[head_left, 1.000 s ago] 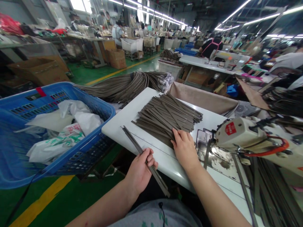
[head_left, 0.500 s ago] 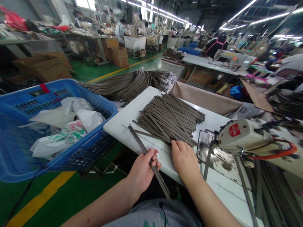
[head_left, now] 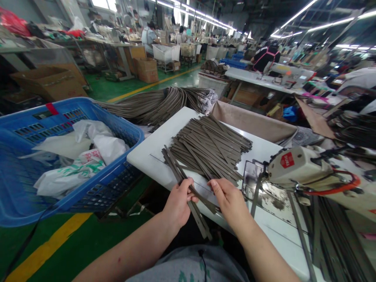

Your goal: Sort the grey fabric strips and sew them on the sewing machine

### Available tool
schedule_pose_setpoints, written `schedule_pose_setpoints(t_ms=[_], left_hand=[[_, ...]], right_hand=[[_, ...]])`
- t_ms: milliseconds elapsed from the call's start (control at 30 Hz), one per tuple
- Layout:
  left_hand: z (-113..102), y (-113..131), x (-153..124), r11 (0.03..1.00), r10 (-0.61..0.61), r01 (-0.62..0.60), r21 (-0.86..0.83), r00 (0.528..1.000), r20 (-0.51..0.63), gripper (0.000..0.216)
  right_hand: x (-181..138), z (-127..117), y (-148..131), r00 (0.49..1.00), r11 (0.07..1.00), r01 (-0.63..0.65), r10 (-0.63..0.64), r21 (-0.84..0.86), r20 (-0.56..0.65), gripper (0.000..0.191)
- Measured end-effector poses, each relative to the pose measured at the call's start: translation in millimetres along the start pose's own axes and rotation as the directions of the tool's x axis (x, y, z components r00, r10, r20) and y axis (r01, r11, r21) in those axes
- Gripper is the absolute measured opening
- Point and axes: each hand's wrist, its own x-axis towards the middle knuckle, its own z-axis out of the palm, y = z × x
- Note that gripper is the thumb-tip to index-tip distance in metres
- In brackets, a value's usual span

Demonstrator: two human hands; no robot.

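Note:
My left hand (head_left: pixel 180 201) is closed around a few narrow grey-brown strips (head_left: pixel 199 221), which slant across the front edge of the white table. One of them fans out toward my right hand (head_left: pixel 230 201). That hand has thumb and fingers pinched at the near edge of a loose pile of similar strips (head_left: pixel 210 147), with a strip end at its fingertips. Right of the pile stands a sewing machine (head_left: pixel 299 166), and a long strip (head_left: pixel 256 196) runs down from beside its needle area.
At the left a blue plastic basket (head_left: pixel 117 121) holds white plastic bags. A big bundle of long strips (head_left: pixel 152 103) lies behind the white table (head_left: pixel 147 149). More strips (head_left: pixel 335 235) hang at the lower right. Cardboard boxes (head_left: pixel 147 69) and people at sewing tables are farther back.
My left hand now has another strip fanned out from its bunch toward the right. My right hand has shifted slightly left and down, its fingers now pinched at the pile's edge.

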Motion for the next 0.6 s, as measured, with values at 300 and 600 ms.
schedule_pose_setpoints(t_ms=[300, 600], left_hand=[[1, 3, -8, 0.980, 0.192, -0.191, 0.053, 0.981, -0.020, 0.023], [2, 4, -4, 0.996, 0.036, -0.031, -0.084, 0.998, 0.056, 0.021]], right_hand=[[11, 17, 21, 0.988, 0.803, 0.152, -0.143, -0.577, 0.061, 0.025], [-5, -9, -8, 0.951, 0.964, 0.245, -0.219, -0.101, 0.218, 0.023]])
